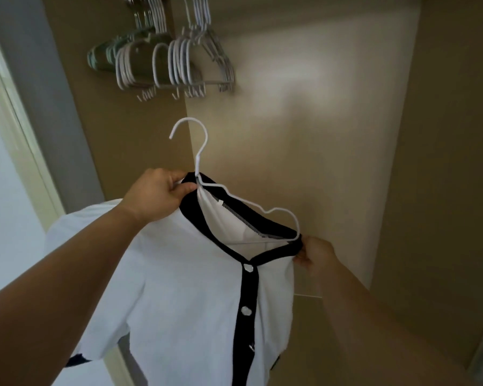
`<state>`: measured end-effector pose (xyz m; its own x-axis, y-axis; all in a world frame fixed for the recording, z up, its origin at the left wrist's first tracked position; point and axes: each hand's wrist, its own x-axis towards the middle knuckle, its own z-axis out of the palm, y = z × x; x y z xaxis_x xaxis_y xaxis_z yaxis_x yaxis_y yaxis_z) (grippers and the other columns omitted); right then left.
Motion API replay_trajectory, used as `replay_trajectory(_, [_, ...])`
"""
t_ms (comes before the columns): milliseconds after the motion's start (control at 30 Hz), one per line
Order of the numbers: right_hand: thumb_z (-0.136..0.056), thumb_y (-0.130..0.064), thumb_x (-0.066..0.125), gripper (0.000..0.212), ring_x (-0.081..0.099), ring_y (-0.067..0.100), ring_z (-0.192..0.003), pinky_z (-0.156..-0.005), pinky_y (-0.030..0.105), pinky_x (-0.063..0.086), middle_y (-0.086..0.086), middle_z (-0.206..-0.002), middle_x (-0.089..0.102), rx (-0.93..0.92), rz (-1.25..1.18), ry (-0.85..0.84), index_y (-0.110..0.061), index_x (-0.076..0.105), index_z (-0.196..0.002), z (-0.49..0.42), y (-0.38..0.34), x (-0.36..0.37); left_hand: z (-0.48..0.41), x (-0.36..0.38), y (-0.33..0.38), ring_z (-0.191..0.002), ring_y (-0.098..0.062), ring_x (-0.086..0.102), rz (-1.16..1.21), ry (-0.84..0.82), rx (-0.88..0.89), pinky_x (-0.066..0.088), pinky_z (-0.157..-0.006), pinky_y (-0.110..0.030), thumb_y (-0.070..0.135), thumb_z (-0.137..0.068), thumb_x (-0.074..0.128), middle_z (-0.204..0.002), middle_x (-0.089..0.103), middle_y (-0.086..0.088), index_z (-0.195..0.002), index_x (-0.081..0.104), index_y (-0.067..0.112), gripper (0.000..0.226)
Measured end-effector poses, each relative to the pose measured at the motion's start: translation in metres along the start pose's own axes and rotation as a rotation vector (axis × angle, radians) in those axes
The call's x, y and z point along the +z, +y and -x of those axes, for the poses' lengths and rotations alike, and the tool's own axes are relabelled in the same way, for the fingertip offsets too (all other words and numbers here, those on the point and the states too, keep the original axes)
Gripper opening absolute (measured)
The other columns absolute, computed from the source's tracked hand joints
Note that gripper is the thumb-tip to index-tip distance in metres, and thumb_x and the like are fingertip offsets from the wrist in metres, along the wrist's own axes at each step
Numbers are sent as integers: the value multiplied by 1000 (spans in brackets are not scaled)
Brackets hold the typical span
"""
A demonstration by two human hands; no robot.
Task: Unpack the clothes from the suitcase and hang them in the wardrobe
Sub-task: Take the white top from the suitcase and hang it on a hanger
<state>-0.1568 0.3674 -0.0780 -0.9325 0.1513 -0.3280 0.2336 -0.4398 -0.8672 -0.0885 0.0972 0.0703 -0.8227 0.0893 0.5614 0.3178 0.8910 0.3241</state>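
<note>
Currently, a white cardigan (184,288) on a white hanger (201,162) is held up inside the wardrobe (304,121). Its black collar is pinched by the left hand (156,193) and the right hand (315,254). Spare hangers (176,62) are hung above.

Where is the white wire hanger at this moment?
In the head view, the white wire hanger is at the centre, inside the neck of the white cardigan with black trim, between the left hand and right hand, below the empty hangers.
</note>
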Motion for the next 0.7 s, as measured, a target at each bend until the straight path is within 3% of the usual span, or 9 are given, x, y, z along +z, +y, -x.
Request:
replay_trajectory(167, [-93, 3, 42, 19, 51, 19, -64, -57, 29, 46, 19, -99, 61, -172, 161, 92, 0, 61, -89, 2, -34, 3, 4, 11, -10, -58, -27, 53, -100, -10, 84, 38, -55, -30, 24, -89, 61, -56, 56, -5, -60, 55, 20, 30])
replay_trajectory(300, [-92, -8, 50, 22, 55, 12, -52, -48, 22, 41, 5, -65, 62, -372, 233, -194, -10, 60, -73, 31, -66, 13, 4, 22, -19, -65, -32, 58, -172, 33, 85, 43, -59, -34, 27, -90, 59, -61, 59, -10, -72, 62, 9, 26])
replay_trajectory(367, [-91, -14, 53, 23, 55, 12, -49, -50, 22, 39, 2, -60, 62, -485, 317, -181, -12, 62, -70, 37, -83, 18, 3, 26, -25, -67, -34, 60, -32, 138, 8, 45, -63, -36, 24, -91, 59, -65, 63, -14, -74, 62, 7, 24])
replay_trajectory(400, [-90, -16, 55, 19, 58, 14, -59, -56, 22, 44, 2, -68, 65, -583, 402, -96, -13, 65, -75, 32, -91, 19, 3, 29, -27, -69, -34, 60, 55, 182, -36, 46, -65, -37, 23, -91, 59, -68, 64, -17, -78, 64, 4, 24])
replay_trajectory(467, [-91, -18, 53, 20, 62, 16, -94, -84, 27, 49, 0, -102, 68, -758, 721, 35, -18, 70, -102, 28, -104, 19, 4, 34, -27, -64, -33, 55, 198, 209, -94, 44, -63, -37, 20, -91, 58, -67, 61, -20, -79, 63, -1, 25])
replay_trajectory(500, [-93, -18, 50, 29, 58, 17, -111, -97, 28, 43, 1, -120, 63, -791, 882, 10, -18, 65, -118, 27, -108, 20, 5, 37, -26, -61, -28, 50, 248, 206, -105, 40, -60, -34, 19, -91, 58, -64, 56, -18, -77, 61, -3, 27])
replay_trajectory(567, [-98, -18, 45, 36, 50, 20, -125, -104, 27, 34, 4, -136, 54, -760, 1091, -130, -12, 55, -132, 27, -114, 24, 5, 42, -25, -61, -20, 43, 333, 192, -111, 34, -60, -30, 19, -91, 58, -63, 49, -15, -77, 58, -8, 31])
replay_trajectory(633, [-98, -18, 47, 31, 58, 23, -108, -92, 28, 41, 13, -122, 63, -745, 1172, -222, 1, 63, -116, 30, -117, 28, 3, 44, -26, -64, -18, 42, 410, 185, -103, 35, -63, -30, 21, -91, 59, -66, 50, -13, -81, 56, -13, 36])
replay_trajectory(700, [-95, -13, 52, 21, 56, 18, -85, -74, 25, 41, 11, -91, 66, -757, 1110, -239, 2, 66, -92, 35, -120, 31, 1, 42, -27, -65, -18, 42, 461, 190, -104, 35, -64, -31, 20, -91, 59, -67, 50, -12, -82, 56, -14, 36])
